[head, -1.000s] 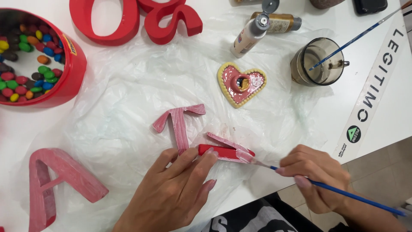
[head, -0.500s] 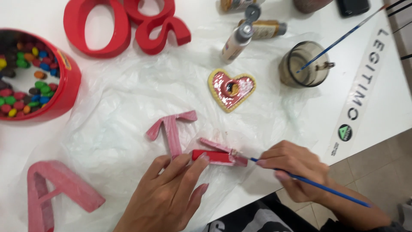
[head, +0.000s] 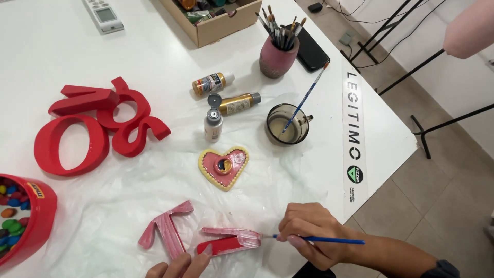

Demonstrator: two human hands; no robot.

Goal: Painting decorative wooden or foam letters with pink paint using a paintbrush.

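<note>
My right hand (head: 312, 232) grips a thin blue paintbrush (head: 319, 239) whose tip touches the end of a small red and pink letter piece (head: 229, 240) lying on clear plastic sheet (head: 123, 201). At the frame's bottom edge, the fingertips of my left hand (head: 180, 265) press on the lower side of that piece. A pink-painted T-shaped letter (head: 165, 230) lies just left of it. A heart-shaped dish (head: 224, 166) with pink paint sits a little farther up the sheet.
Red letters (head: 92, 131) lie at the left, a red bowl of coloured candies (head: 23, 221) at the lower left. Paint bottles (head: 226, 103), a glass of water with a brush (head: 288, 123), a brush cup (head: 278, 54) and a cardboard box (head: 216, 18) stand farther back. The table edge runs along the right.
The view has tilted up, showing more of the table's far side. My left hand has slid mostly out of the bottom edge; my right hand keeps the brush at the letter piece.
</note>
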